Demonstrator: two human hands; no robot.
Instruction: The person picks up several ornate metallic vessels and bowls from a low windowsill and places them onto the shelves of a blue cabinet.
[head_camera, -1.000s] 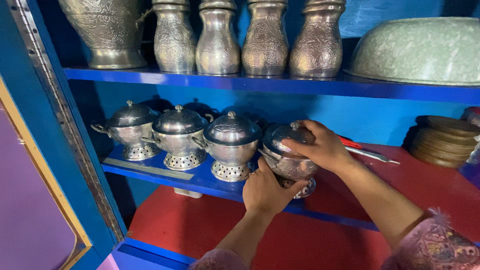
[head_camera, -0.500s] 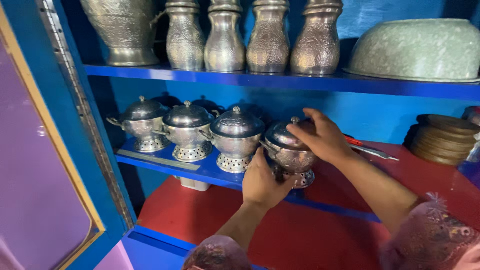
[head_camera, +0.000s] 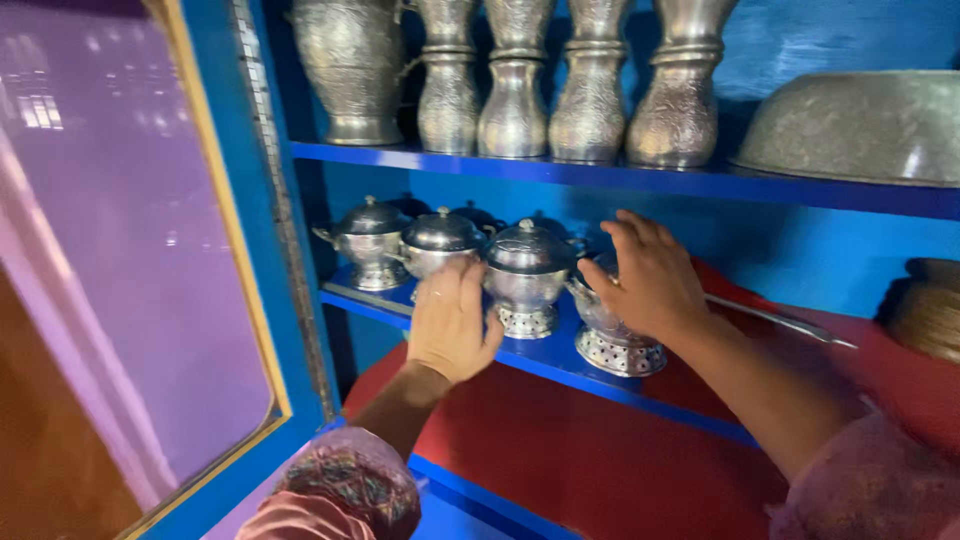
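Four small lidded metal pots on pierced feet stand in a row on a narrow blue shelf inside a cabinet. My right hand lies over the lid of the rightmost pot, fingers spread, and hides most of it. My left hand hovers open, holding nothing, in front of the second pot and just left of the third pot. The leftmost pot stands untouched. More dark pots show dimly behind the row.
An upper blue shelf carries a large engraved jug, several tall metal vases and an upturned metal bowl. A red shelf holds a long metal utensil and stacked brown discs. An open cabinet door with a purple pane stands left.
My left hand has let go of the rightmost pot's body and moved left and up in front of the row. The pot now stands on the shelf. The view has swung left.
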